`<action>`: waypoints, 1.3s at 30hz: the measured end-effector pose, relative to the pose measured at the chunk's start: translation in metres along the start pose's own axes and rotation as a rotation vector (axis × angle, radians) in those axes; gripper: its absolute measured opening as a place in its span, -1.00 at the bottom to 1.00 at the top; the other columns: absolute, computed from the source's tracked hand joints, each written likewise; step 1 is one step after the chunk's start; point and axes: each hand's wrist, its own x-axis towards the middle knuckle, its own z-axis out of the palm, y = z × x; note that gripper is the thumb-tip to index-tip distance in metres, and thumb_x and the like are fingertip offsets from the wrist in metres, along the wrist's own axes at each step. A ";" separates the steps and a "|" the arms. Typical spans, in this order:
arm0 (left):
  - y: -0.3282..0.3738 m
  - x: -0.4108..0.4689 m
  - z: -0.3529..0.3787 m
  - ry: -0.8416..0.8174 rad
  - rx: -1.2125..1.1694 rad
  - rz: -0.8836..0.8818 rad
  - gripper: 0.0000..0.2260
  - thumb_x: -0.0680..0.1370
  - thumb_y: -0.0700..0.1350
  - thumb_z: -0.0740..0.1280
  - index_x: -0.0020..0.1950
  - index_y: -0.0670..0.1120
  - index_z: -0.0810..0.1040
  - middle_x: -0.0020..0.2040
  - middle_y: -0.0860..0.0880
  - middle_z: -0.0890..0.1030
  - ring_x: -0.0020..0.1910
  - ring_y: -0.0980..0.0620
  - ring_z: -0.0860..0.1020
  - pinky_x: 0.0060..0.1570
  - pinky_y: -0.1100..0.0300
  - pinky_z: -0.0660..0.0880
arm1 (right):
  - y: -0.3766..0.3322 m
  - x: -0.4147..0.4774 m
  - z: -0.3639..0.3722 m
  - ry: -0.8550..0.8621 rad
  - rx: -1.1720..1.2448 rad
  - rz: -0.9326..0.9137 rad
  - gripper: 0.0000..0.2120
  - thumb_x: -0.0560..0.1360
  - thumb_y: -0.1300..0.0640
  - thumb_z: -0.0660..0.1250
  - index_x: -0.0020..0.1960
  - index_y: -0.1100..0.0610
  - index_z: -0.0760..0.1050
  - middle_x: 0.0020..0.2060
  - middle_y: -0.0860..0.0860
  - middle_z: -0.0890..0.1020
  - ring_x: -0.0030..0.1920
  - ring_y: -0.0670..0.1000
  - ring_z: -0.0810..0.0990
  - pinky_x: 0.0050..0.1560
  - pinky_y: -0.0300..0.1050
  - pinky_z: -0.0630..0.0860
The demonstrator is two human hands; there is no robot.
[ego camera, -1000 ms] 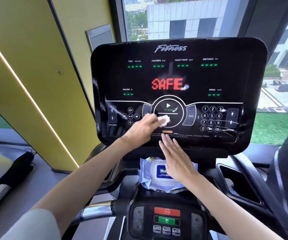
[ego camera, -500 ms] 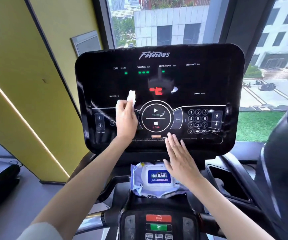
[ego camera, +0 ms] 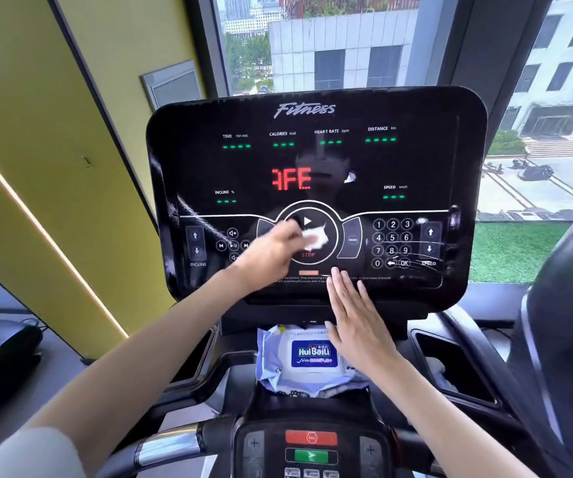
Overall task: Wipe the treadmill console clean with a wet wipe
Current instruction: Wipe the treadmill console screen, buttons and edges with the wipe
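Observation:
The black glossy treadmill console (ego camera: 416,160) fills the middle of the view, with green dashes and red letters lit. My left hand (ego camera: 271,251) presses a crumpled white wet wipe (ego camera: 316,238) against the round start/stop dial at the console's lower centre; the hand is blurred with motion. Wet streaks show over the number keypad (ego camera: 392,243) on the right. My right hand (ego camera: 354,317) lies flat with fingers together on the console's bottom edge, holding nothing.
A pale blue wet wipe packet (ego camera: 309,360) lies on the shelf under the console. Below it is a small control panel (ego camera: 311,446) with red and green buttons. A black cup tray (ego camera: 457,367) sits to the right, a yellow wall to the left, windows behind.
My left hand swept the wipe from the dial up and left to the incline area, then back right and down onto the dial. My right hand stayed on the bottom edge.

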 end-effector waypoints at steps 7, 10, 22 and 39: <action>0.016 0.015 0.010 0.051 -0.012 -0.056 -0.45 0.32 -0.51 0.20 0.22 -0.11 0.47 -0.06 -0.11 0.41 -0.08 -0.04 0.36 -0.28 0.00 0.53 | -0.002 0.000 0.000 -0.001 0.013 0.006 -0.27 0.49 0.05 0.22 0.50 0.30 -0.04 0.51 0.18 -0.01 0.50 0.11 -0.02 0.43 0.12 0.02; 0.007 0.017 0.005 -0.005 -0.029 -0.012 -0.44 0.31 -0.52 0.22 0.24 -0.13 0.51 -0.07 -0.14 0.43 -0.08 -0.05 0.40 -0.31 0.03 0.54 | -0.001 0.000 -0.001 -0.001 0.013 0.002 -0.27 0.49 0.05 0.21 0.51 0.29 -0.06 0.51 0.17 -0.03 0.51 0.10 -0.04 0.43 0.11 0.01; 0.013 0.026 -0.005 0.328 -0.115 -0.363 -0.50 0.37 -0.48 0.23 0.21 -0.05 0.43 0.01 -0.10 0.40 -0.08 0.02 0.38 -0.34 0.06 0.54 | -0.003 -0.001 -0.002 -0.005 0.024 0.009 -0.26 0.49 0.05 0.21 0.51 0.29 -0.09 0.51 0.17 -0.05 0.51 0.09 -0.07 0.45 0.10 0.02; 0.011 0.030 0.003 0.255 -0.106 -0.275 -0.62 0.37 -0.50 0.22 0.10 -0.22 0.54 -0.04 -0.17 0.47 -0.06 -0.09 0.44 -0.21 0.02 0.54 | -0.003 0.000 -0.003 -0.008 0.041 0.006 -0.24 0.47 0.06 0.25 0.50 0.29 -0.06 0.51 0.17 -0.02 0.50 0.10 -0.03 0.43 0.11 0.03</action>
